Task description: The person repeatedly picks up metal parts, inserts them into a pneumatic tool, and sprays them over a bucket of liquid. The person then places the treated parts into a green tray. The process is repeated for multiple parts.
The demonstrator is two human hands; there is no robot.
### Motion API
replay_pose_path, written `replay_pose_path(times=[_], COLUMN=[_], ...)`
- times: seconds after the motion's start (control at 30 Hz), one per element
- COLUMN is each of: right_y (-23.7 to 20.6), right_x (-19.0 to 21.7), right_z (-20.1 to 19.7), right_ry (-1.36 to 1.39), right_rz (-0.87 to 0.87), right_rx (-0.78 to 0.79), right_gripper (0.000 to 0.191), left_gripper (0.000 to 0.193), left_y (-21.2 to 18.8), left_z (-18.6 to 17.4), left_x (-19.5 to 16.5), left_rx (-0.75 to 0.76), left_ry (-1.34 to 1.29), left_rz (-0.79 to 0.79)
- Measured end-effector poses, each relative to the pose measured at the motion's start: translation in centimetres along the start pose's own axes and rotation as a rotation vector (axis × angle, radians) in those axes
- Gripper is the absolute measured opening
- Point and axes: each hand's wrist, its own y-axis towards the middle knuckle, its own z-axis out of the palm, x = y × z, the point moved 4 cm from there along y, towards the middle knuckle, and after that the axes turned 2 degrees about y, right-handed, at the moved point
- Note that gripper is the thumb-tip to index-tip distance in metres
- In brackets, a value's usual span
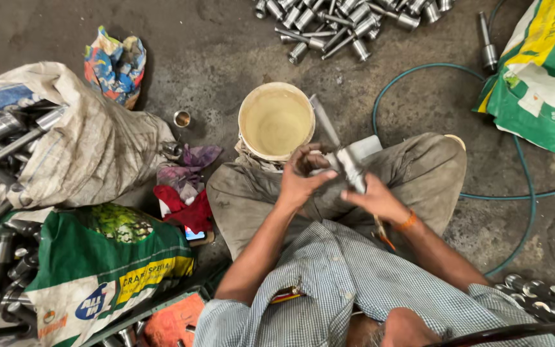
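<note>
Both hands clamp the metal shaft [348, 166]: left hand [303, 177], right hand [375, 198]; I'd steady it over the bucket [246, 122].

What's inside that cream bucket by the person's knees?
The bucket looks filled with a cloudy, pale yellowish liquid. Nothing shows in it; its bottom cannot be seen through the liquid.

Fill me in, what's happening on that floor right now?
A person sits on the concrete floor, holding a metal shaft part over their lap with both hands: the left hand grips it from the bucket side, the right hand supports its lower end. A cream bucket stands just ahead of the knees. More metal shafts lie heaped beyond it, a green hose loops past, and sacks sit alongside.
</note>
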Motion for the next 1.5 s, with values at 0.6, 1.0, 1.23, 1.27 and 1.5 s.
replay_pose_path(times=[0.6,1.0,1.23,1.27,1.5], right_y=[-0.8,-0.1,1.2,1.5,4.3], right_x=[3.9,5.4,4.3,3.6,0.2], right_z=[3.1,-2.2,-4.9,-5.5,-6.9], right_ry=[-0.104,0.198,0.111,0.107,0.109], right_rz=[-0.121,-0.219,-0.215,-0.189,-0.126], right_rx=[0.069,0.032,0.04,0.029,0.087], right_gripper=[0.057,0.07,0.067,0.067,0.07], left_gripper=[0.104,0.052,0.031,0.028,0.023], left_y=[2.3,5.8,12.1,13.5,22.5], left_z=[2.7,1.3,7.4,7.3,7.3], left_x=[-2.4,-8.0,-11.6,-12.4,-10.3], left_rx=[0.202,-0.006,0.207,0.15,0.127], left_ry=[-0.194,0.186,0.163,0.283,0.739], left_rz=[0.217,0.085,0.098,0.17,0.085])
